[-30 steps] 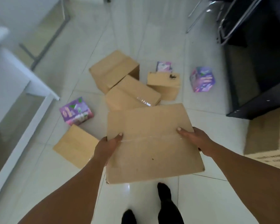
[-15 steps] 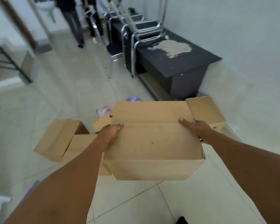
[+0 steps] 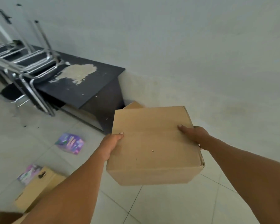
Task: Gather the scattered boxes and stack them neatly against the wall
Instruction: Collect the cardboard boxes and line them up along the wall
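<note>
Black desk (image 3: pixel 81 88) left of held cardboard box (image 3: pixel 152 143)

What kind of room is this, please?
Probably a spare office or storage room: a worn black desk stands against the bare white wall, stacked chrome-framed chairs rest on it, and brown cardboard boxes lie on the tiled floor.

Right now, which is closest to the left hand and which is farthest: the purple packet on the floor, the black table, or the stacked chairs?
From the left hand, in the head view:
1. Purple packet, on the floor just to its left.
2. Black table, farther back by the wall.
3. Stacked chairs, at the table's far left end.
</note>
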